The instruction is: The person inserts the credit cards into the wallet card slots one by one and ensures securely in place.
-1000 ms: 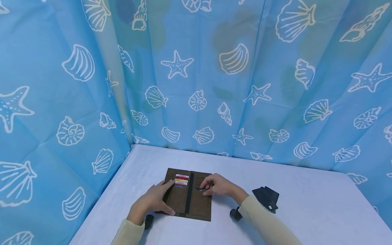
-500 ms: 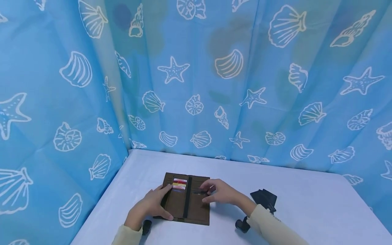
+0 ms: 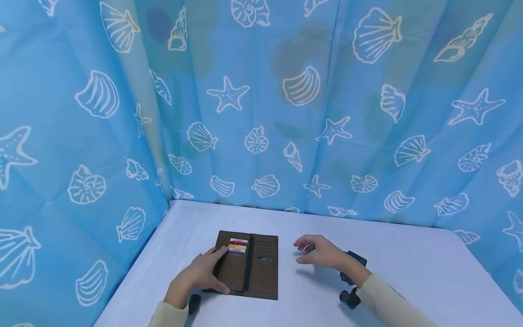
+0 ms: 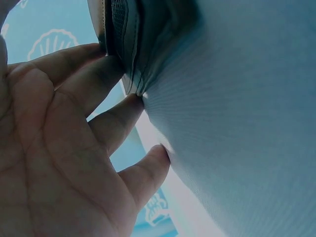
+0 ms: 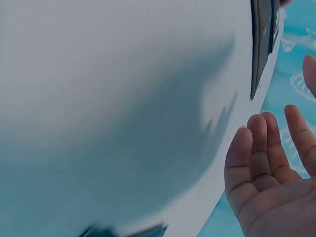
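A brown long wallet [image 3: 263, 279] lies opened flat on the white table, a black strap [image 3: 248, 268] running down its middle. Red, yellow and white cards [image 3: 237, 245] show in its left slots; a dark card edge [image 3: 263, 258] peeks from a right slot. My left hand [image 3: 199, 271] rests on the wallet's left side, thumb at the near edge and index finger beside the cards. In the left wrist view, its extended fingers touch the wallet's side [image 4: 129, 44]. To the wallet's right, my right hand [image 3: 320, 251] hovers above the table with loosely bent fingers and nothing in them.
Black cards [image 3: 357, 258] lie on the table at the right, partly hidden behind the right forearm. Dark wrist cameras [image 3: 349, 298] hang below both wrists. A blue curtain [image 3: 261, 113] with shell patterns stands behind and left of the table [image 3: 408, 254].
My right hand has let go of the card in the wallet's right slot and moved off to the right. The left hand stays on the wallet. The head view has tilted slightly.
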`<state>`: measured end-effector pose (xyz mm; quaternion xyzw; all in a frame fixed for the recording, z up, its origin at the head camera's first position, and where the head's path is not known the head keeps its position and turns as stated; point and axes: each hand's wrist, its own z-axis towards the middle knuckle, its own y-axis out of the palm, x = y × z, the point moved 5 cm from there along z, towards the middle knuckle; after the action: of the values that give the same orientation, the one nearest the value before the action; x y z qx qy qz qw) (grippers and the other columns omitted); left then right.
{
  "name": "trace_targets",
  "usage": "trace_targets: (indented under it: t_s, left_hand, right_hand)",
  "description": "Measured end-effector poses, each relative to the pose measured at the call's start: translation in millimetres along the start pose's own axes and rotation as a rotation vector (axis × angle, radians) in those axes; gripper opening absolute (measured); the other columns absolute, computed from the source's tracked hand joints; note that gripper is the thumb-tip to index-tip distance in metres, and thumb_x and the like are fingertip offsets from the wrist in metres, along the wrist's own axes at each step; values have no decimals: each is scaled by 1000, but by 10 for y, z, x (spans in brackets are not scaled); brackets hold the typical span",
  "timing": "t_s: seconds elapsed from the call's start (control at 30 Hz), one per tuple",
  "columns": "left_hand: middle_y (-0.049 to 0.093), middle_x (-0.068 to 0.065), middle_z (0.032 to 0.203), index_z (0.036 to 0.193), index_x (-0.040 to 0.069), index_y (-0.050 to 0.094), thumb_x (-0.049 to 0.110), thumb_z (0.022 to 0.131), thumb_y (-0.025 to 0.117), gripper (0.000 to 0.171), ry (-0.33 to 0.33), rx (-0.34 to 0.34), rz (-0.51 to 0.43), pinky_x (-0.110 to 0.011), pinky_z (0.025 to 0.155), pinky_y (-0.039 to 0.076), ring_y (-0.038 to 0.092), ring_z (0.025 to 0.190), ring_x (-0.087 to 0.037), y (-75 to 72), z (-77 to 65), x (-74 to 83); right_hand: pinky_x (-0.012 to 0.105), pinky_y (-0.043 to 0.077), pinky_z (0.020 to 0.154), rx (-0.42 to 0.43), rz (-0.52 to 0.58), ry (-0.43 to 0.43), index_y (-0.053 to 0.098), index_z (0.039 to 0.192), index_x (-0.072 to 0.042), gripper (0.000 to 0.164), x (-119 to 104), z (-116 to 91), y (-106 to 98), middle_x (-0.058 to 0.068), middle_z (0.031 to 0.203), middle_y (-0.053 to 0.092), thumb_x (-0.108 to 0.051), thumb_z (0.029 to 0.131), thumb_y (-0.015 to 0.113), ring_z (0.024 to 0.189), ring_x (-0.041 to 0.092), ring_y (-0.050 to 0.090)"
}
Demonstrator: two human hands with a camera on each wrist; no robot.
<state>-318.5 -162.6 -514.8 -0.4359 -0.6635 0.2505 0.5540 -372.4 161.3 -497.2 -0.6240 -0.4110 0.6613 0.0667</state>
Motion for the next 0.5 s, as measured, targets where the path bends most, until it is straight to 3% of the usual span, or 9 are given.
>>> trace_targets:
  t_s: [0.5]
  left_hand:
    - [37, -21, 155, 151, 19, 40, 38, 58, 96, 110, -3, -5, 16, -74, 106, 32, 31, 139, -56, 13, 33, 5]
  right_hand:
    - [38, 56, 87, 60, 15, 99, 65, 120, -6, 43, 354, -368, -311, 7, 113, 68, -21, 83, 80, 97, 18, 62]
